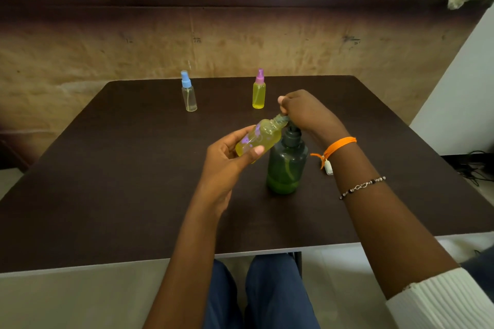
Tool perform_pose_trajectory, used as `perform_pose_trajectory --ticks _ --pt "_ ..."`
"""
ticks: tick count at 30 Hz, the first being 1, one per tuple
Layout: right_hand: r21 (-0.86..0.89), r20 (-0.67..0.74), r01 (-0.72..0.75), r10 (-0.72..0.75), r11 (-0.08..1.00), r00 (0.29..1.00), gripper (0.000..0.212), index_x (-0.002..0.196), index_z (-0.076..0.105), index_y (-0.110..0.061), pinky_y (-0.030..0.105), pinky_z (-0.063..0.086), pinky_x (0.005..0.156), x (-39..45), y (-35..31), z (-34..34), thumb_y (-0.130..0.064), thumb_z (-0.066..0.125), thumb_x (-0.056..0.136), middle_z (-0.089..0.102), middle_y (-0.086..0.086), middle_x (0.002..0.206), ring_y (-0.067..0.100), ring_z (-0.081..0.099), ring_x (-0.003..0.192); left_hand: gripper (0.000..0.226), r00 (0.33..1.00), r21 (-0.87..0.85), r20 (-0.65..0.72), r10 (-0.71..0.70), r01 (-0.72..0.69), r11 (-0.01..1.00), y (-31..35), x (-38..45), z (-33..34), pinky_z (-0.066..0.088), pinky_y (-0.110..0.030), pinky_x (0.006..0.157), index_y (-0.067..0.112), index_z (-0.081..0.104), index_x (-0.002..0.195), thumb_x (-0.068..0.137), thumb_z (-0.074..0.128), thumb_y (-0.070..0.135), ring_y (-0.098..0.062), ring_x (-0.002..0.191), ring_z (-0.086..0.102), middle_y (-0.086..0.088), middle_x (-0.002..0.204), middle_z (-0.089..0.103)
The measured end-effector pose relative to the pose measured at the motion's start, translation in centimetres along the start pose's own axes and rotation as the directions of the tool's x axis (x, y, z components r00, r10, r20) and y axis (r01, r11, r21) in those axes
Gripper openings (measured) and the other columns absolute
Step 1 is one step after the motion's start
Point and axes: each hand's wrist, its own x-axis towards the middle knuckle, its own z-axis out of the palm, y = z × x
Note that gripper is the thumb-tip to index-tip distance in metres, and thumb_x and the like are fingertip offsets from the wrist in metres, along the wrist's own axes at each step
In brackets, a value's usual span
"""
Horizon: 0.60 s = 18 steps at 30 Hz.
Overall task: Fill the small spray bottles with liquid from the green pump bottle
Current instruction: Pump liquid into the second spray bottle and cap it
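Yellow-filled clear spray bottle (258,140) tilts in my left grip (227,165); my right grip (302,112) curls over the smooth green pump bottle (286,165) head.

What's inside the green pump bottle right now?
The green pump bottle shows a shallow band of green liquid at its base and a dip tube running down. Its pump head is covered by the right hand, so the spout is hidden.
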Motion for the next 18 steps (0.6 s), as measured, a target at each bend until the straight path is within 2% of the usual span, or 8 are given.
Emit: perform_pose_trajectory --ticks 4,6,9,13,18 --pt "0.029 -0.010 -0.001 0.002 1.000 1.000 0.038 0.062 0.038 -0.023 0.020 0.033 0.056 0.0 0.6 0.3 -0.015 0.037 0.099 0.040 -0.004 0.065 0.007 0.037 0.057 0.037 1.000 0.004 -0.011 -0.004 0.004 1.000 -0.2 0.0 0.0 0.052 -0.021 0.085 0.019 0.063 0.107 0.078 0.064 -0.004 -0.009 0.098 0.065 0.004 0.101 0.070" --pt "0.013 -0.012 -0.003 0.003 1.000 1.000 0.038 0.061 0.039 -0.022 0.024 0.035 0.057 0.0 0.4 0.3 -0.017 0.037 0.099 0.040 -0.003 0.064 0.012 0.039 0.057 0.037 1.000 0.001 -0.009 -0.003 0.003 1.000 -0.2 0.0 0.0 0.052 -0.020 0.084 0.019 0.063 0.107 0.079 0.064 -0.005 -0.009 0.097 0.065 0.005 0.100 0.071" --pt "0.004 -0.004 0.001 -0.001 1.000 1.000 0.042 0.057 0.041 -0.016 0.030 0.036 0.067 0.2 -0.2 0.2 -0.020 0.040 0.099 0.041 0.003 0.061 0.022 0.041 0.063 0.036 1.000 0.000 -0.006 0.000 0.000 1.000 0.0 0.1 0.0 0.052 -0.019 0.084 0.020 0.064 0.104 0.079 0.064 -0.004 -0.008 0.097 0.065 0.008 0.096 0.072" --pt "0.090 -0.014 0.007 -0.006 0.996 1.000 0.044 0.055 0.040 -0.013 0.028 0.032 0.055 0.0 0.0 0.2 -0.017 0.039 0.099 0.039 0.003 0.058 0.015 0.036 0.053 0.036 1.000 0.001 -0.003 0.007 -0.007 1.000 0.0 0.2 0.0 0.052 -0.021 0.085 0.021 0.064 0.104 0.078 0.064 -0.003 -0.010 0.099 0.065 0.006 0.099 0.072" --pt "0.120 -0.072 0.000 0.009 0.993 0.997 0.043 0.055 0.039 -0.014 0.031 0.032 0.060 0.3 0.9 0.8 -0.016 0.040 0.098 0.039 0.003 0.059 0.017 0.035 0.054 0.037 1.000 0.010 -0.017 0.002 -0.002 1.000 -0.1 0.1 0.0 0.052 -0.019 0.084 0.018 0.062 0.108 0.078 0.064 -0.005 -0.008 0.096 0.065 0.002 0.102 0.070"
